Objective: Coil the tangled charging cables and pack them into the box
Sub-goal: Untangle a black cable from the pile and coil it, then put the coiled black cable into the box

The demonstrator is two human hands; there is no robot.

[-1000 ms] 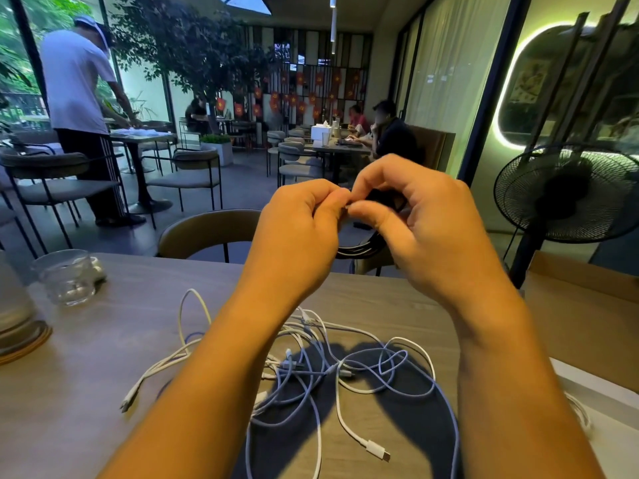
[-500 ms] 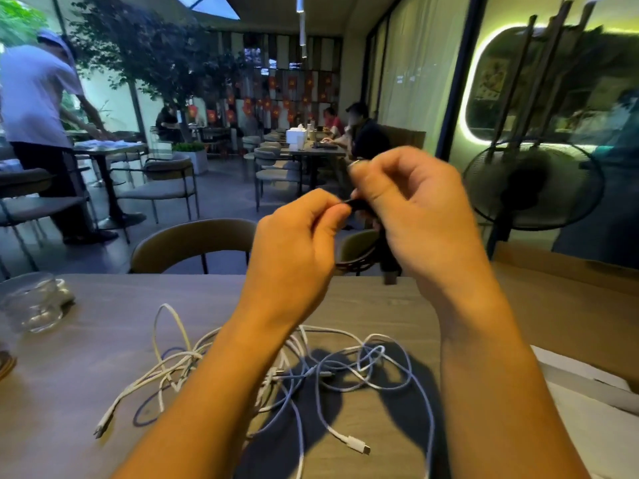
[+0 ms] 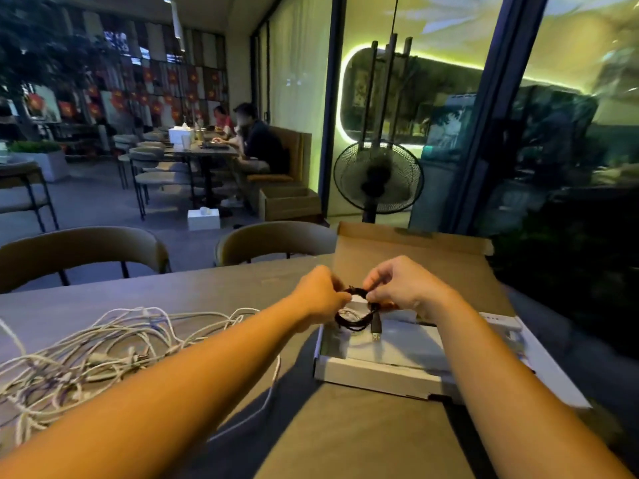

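Note:
A small coil of black cable [image 3: 358, 314] hangs over the far left part of the open box [image 3: 380, 373], its USB plug dangling down. My left hand [image 3: 320, 297] pinches the coil's top from the left. My right hand [image 3: 403, 286] pinches it from the right. The box is shallow and white inside, with its brown lid [image 3: 411, 257] standing open behind. A tangle of white cables [image 3: 103, 354] lies on the table to the left, partly under my left forearm.
The grey table [image 3: 207, 288] carries the box at the right. Two chairs [image 3: 83, 252] stand at the far edge. A standing fan [image 3: 378, 178] and a glass wall lie behind the box. People sit at a distant table.
Both hands have moved right and down with the black coil, from chest height in front of me to just above the box. My view has turned right; the white tangle now lies at the left.

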